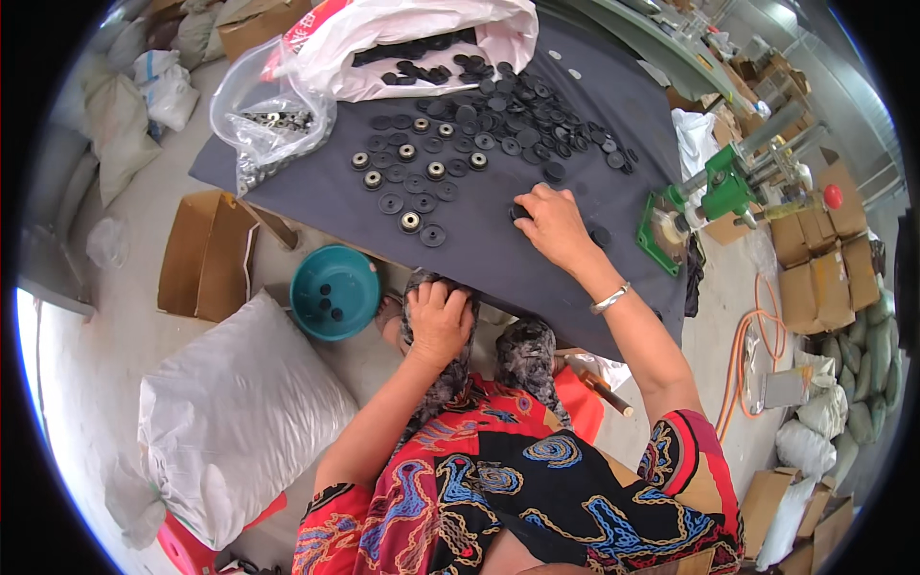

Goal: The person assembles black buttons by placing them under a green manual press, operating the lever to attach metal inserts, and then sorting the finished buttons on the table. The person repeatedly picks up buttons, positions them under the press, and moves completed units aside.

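On the dark table (316,201), my right hand (558,228) is closed at the fingertips on a black round disc (518,211), partly hidden by the fingers. My left hand (441,321) lies on my left knee, fingers stretched over the patterned trousers and holding nothing. Between the hands and the far side are several loose black discs (432,235), some carrying a shiny metal ring (410,221) in the centre. A heap of black discs (517,115) spreads from the mouth of a white sack (369,43).
A clear bag of metal rings (287,120) sits at the table's left corner. Below stands a teal basin (335,316) holding a few black discs, beside a full white sack (240,412). A green hand press (719,187) is at the right edge. Cardboard boxes (206,254) stand around.
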`<action>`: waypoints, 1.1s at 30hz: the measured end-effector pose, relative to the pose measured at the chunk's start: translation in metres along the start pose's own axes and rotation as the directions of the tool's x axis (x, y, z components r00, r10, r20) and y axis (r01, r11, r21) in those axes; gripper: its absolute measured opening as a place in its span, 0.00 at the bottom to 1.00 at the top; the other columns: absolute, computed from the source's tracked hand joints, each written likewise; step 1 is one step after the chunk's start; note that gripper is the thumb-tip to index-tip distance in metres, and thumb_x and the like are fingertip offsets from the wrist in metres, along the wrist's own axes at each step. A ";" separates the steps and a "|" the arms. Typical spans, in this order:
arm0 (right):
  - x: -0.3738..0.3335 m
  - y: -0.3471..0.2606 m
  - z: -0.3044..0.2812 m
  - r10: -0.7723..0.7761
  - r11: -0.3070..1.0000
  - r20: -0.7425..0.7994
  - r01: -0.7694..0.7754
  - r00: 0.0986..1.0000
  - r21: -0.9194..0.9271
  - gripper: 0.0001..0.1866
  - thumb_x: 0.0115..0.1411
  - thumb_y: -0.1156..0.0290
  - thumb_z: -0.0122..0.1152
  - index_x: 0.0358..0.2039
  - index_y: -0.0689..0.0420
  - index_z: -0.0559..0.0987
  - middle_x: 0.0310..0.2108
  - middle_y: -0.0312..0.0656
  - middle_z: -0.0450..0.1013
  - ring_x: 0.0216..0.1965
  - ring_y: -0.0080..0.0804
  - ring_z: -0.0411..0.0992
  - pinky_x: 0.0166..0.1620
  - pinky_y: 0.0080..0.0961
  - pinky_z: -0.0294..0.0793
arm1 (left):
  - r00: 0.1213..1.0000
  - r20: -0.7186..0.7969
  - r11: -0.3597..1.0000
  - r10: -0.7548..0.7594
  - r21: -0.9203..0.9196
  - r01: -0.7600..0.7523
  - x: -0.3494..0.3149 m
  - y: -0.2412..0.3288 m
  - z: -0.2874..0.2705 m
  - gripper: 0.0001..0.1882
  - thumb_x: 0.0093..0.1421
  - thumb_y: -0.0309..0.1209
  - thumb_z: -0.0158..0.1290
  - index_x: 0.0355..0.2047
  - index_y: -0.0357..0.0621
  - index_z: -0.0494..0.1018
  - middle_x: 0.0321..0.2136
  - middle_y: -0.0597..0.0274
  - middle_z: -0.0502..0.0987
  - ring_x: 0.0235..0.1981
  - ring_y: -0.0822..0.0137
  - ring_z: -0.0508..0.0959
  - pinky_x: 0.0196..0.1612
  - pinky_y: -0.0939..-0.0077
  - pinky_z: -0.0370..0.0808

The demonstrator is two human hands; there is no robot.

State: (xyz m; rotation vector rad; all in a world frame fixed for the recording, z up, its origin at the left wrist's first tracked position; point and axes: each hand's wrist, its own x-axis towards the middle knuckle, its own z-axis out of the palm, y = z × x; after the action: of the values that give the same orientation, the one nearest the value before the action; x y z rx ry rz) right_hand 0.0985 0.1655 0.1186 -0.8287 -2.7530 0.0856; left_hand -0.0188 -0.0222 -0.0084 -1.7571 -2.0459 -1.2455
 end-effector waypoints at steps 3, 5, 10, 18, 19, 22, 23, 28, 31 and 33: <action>0.004 -0.013 -0.006 -0.031 0.990 -0.021 0.028 0.999 -0.136 0.19 0.51 0.64 0.67 0.42 0.60 0.78 0.38 0.44 0.72 0.42 0.42 0.70 0.49 0.33 0.63 | 1.000 0.008 1.000 -0.002 0.013 0.002 -0.001 -0.002 0.001 0.12 0.45 0.29 0.58 0.33 0.48 0.74 0.31 0.57 0.67 0.37 0.53 0.68 0.39 0.57 0.63; 0.005 -0.039 -0.007 -0.094 0.982 -0.127 0.071 0.988 -0.174 0.21 0.50 0.62 0.67 0.42 0.60 0.77 0.39 0.45 0.72 0.43 0.44 0.70 0.48 0.35 0.64 | 1.000 0.005 1.000 -0.004 0.011 0.004 -0.001 -0.003 0.003 0.12 0.45 0.29 0.58 0.33 0.48 0.74 0.31 0.57 0.67 0.37 0.53 0.68 0.39 0.57 0.63; 0.022 -0.091 0.029 -0.075 0.971 0.025 0.067 0.997 0.231 0.23 0.50 0.60 0.68 0.42 0.61 0.76 0.38 0.49 0.70 0.41 0.49 0.72 0.43 0.41 0.71 | 0.999 0.030 0.999 0.013 0.040 -0.014 -0.003 -0.004 0.001 0.13 0.46 0.30 0.57 0.34 0.48 0.75 0.31 0.59 0.69 0.37 0.54 0.69 0.38 0.59 0.63; 0.019 -0.081 0.033 -0.043 0.906 -0.014 0.044 0.999 0.420 0.18 0.52 0.67 0.65 0.41 0.61 0.74 0.37 0.49 0.67 0.34 0.47 0.72 0.37 0.37 0.73 | 1.000 0.017 0.999 0.019 0.036 -0.020 -0.002 -0.004 -0.002 0.13 0.46 0.30 0.58 0.35 0.49 0.75 0.32 0.58 0.69 0.37 0.54 0.69 0.38 0.59 0.63; 0.013 -0.079 0.028 -0.009 0.857 -0.050 0.034 0.999 0.514 0.18 0.51 0.68 0.65 0.42 0.61 0.74 0.37 0.48 0.67 0.34 0.46 0.72 0.37 0.36 0.73 | 1.000 0.015 0.999 0.021 0.029 -0.022 -0.001 -0.004 -0.002 0.13 0.46 0.30 0.58 0.35 0.49 0.75 0.32 0.58 0.69 0.37 0.54 0.69 0.38 0.59 0.63; -0.012 -0.061 0.023 -0.009 0.872 -0.173 0.093 0.985 0.480 0.20 0.49 0.69 0.66 0.42 0.60 0.72 0.36 0.45 0.68 0.36 0.44 0.70 0.41 0.36 0.69 | 1.000 0.015 1.000 0.014 0.022 -0.015 -0.002 -0.003 0.000 0.13 0.46 0.30 0.58 0.34 0.49 0.75 0.31 0.58 0.69 0.37 0.53 0.69 0.38 0.59 0.63; -0.020 -0.054 0.024 -0.050 0.906 -0.199 0.128 0.979 0.402 0.20 0.49 0.69 0.66 0.42 0.59 0.72 0.36 0.45 0.69 0.37 0.44 0.70 0.42 0.36 0.68 | 1.000 0.019 1.000 0.010 0.016 -0.011 -0.001 -0.003 0.000 0.12 0.45 0.29 0.58 0.33 0.49 0.74 0.31 0.58 0.68 0.36 0.53 0.69 0.39 0.58 0.63; -0.051 -0.037 0.017 -0.009 0.959 -0.126 0.045 0.992 0.280 0.17 0.49 0.69 0.66 0.39 0.60 0.73 0.37 0.44 0.70 0.41 0.43 0.69 0.47 0.37 0.64 | 1.000 0.021 1.000 0.022 0.011 -0.022 -0.001 -0.004 0.004 0.12 0.45 0.29 0.58 0.33 0.49 0.74 0.30 0.57 0.68 0.36 0.51 0.69 0.39 0.56 0.64; -0.052 -0.031 0.020 -0.042 0.975 -0.119 0.067 0.992 0.210 0.17 0.48 0.68 0.65 0.39 0.59 0.75 0.36 0.44 0.70 0.40 0.44 0.69 0.45 0.37 0.65 | 0.999 0.026 0.999 0.033 0.009 -0.033 0.000 -0.003 0.005 0.12 0.45 0.29 0.58 0.33 0.49 0.74 0.30 0.56 0.68 0.36 0.51 0.69 0.39 0.56 0.63; -0.040 -0.018 0.010 -0.013 0.980 -0.199 0.052 0.980 0.190 0.17 0.48 0.68 0.64 0.39 0.59 0.76 0.35 0.45 0.70 0.39 0.45 0.69 0.44 0.38 0.66 | 0.999 0.027 1.000 0.029 0.011 -0.029 -0.001 -0.004 0.005 0.12 0.45 0.29 0.58 0.33 0.49 0.75 0.30 0.56 0.68 0.36 0.51 0.69 0.39 0.56 0.63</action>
State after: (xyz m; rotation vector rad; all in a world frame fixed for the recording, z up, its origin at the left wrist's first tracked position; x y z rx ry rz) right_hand 0.1182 0.1289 0.1017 -0.6993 -2.5229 0.2486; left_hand -0.0202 -0.0192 -0.0146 -1.8019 -2.0305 -1.2057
